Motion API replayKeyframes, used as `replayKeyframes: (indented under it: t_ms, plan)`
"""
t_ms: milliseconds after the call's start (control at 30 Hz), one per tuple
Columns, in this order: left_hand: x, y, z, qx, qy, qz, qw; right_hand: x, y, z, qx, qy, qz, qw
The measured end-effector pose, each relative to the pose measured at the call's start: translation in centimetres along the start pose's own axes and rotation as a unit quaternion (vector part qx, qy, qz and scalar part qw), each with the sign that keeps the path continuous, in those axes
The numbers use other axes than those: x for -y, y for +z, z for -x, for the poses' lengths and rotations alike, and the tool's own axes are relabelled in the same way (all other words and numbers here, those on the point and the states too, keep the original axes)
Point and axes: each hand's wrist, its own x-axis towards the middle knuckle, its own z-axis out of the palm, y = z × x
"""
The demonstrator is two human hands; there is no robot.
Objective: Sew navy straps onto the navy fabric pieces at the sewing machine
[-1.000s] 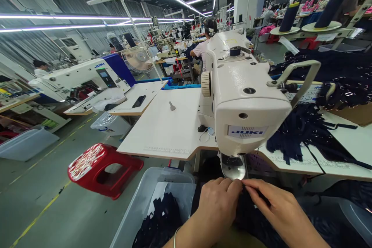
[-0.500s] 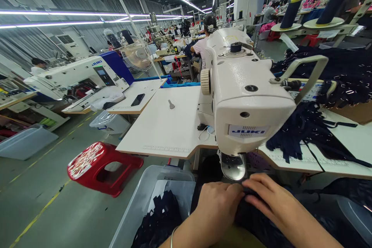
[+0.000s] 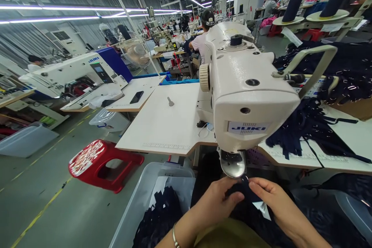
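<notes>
In front of the white sewing machine (image 3: 255,120), a dark navy strap (image 3: 248,190) with a small metal ring (image 3: 245,178) lies between my hands. My left hand (image 3: 216,203) is just below the rounded metal sewing plate (image 3: 233,167), its fingers behind the strap and its thumb over the near side; the fingertips are partly hidden. With thumb and fingers pinched, my right hand (image 3: 270,195) grips the strap beside the ring. A small white piece like a label (image 3: 263,210) shows below the right fingers. The dark cloth beneath is hard to make out.
A clear plastic bin (image 3: 130,197) with navy straps (image 3: 161,217) is at lower left, near a red stool (image 3: 107,164). More straps (image 3: 299,128) lie on the right tabletop. A flat metal piece (image 3: 170,102) rests on the white table (image 3: 162,124).
My hands have drawn apart slightly, the right one lower and further right. The left thumb has opened away from the fingers. The metal ring and white piece now show.
</notes>
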Motion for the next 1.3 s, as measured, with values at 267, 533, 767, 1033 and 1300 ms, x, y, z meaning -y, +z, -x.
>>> replayKeyframes:
  t_ms: [267, 533, 767, 1033, 1300]
  plan:
    - [0.1, 1.4, -0.7, -0.021, -0.095, 0.108, 0.989, -1.8, 1.1, 0.5, -0.042, -0.128, 0.085, 0.987]
    - [-0.5, 1.8, -0.3, 0.010, -0.082, 0.069, 0.994, -0.9, 1.2, 0.1, 0.060, -0.044, -0.039, 0.996]
    - [0.2, 2.3, -0.2, -0.024, -0.096, 0.035, 0.994, -2.4, 1.9, 0.1, -0.032, -0.053, -0.043, 0.997]
    - [-0.5, 2.3, -0.2, -0.025, -0.041, 0.001, 0.999, -3.5, 2.0, 0.2, -0.091, -0.106, 0.093, 0.986]
    - [0.2, 2.5, -0.1, -0.028, -0.042, 0.017, 0.999, -3.8, 2.4, 0.1, -0.057, -0.112, 0.108, 0.986]
